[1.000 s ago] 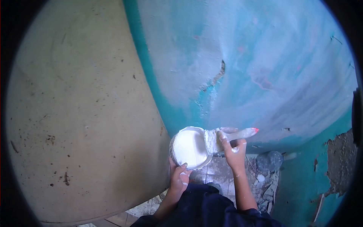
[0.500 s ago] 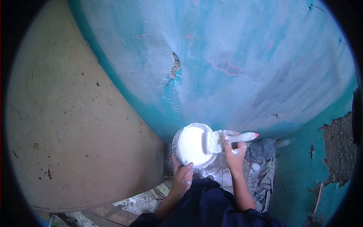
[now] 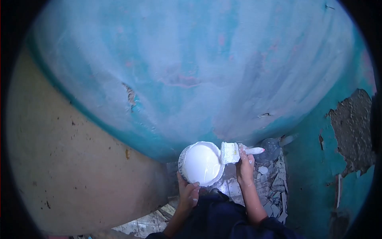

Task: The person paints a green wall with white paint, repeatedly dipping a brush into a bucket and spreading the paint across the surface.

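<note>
Brush lies crosswise in my right hand's grip, handle pointing right, bristles at the right rim of the bucket; my left hand clasps its near left side.

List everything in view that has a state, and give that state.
Paint tub: open, holding white paint.
Paintbrush: bristles coated white.
Left hand: gripping the tub.
Right hand: gripping the brush handle.
Wall ahead: patchily coated, chipped.
Right-hand wall: surface partly broken away.
Rubble: scattered, broken.
Beige surface: spotted.
</note>
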{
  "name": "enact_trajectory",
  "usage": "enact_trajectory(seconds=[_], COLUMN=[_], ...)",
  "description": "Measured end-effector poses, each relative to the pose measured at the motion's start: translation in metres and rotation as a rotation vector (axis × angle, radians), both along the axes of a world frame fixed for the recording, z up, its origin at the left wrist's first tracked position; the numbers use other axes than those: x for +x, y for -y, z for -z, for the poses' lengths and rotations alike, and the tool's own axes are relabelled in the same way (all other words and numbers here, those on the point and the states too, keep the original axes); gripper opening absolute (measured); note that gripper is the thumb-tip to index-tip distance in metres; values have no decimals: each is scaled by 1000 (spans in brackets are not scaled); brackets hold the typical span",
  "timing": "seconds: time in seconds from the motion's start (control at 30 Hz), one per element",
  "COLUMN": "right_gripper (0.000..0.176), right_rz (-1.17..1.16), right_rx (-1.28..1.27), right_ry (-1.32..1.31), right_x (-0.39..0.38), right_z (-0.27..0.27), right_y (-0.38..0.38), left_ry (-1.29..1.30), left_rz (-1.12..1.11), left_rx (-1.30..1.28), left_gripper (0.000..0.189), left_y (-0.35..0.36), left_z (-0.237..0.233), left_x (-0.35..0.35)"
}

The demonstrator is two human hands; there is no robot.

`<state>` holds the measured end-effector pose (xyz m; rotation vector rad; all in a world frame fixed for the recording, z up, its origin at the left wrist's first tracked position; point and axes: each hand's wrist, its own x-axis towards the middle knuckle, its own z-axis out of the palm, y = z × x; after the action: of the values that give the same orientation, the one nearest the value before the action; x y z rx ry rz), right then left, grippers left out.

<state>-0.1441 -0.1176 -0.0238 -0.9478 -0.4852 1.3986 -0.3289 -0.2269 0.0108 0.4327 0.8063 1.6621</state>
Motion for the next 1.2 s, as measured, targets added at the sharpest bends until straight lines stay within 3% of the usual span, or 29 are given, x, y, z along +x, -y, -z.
enact_trajectory(seconds=[0.3, 0.47, 0.53, 0.73, 1.03, 1.2], right_gripper=[25, 23, 30, 27, 26, 23], right_rz=[129, 129, 185, 326, 270, 368], right_rx=[30, 26, 45, -25, 43, -20], right_ry=[37, 3, -2, 150, 78, 31], right_x=[36, 26, 23, 15, -29, -36], right_z=[7, 7, 7, 16, 28, 35], right_y=[-1, -1, -3, -13, -4, -6], left_ry=[34, 37, 34, 49, 79, 44], left_rz=[172, 277, 312, 362, 392, 434], left_rx=[-108, -74, -57, -84, -62, -112], left_gripper=[79, 71, 71, 67, 67, 68], left_y=[-24, -46, -52, -65, -71, -78], left_z=[-6, -6, -4, 5, 10, 8], left_x=[13, 4, 0, -27, -56, -62])
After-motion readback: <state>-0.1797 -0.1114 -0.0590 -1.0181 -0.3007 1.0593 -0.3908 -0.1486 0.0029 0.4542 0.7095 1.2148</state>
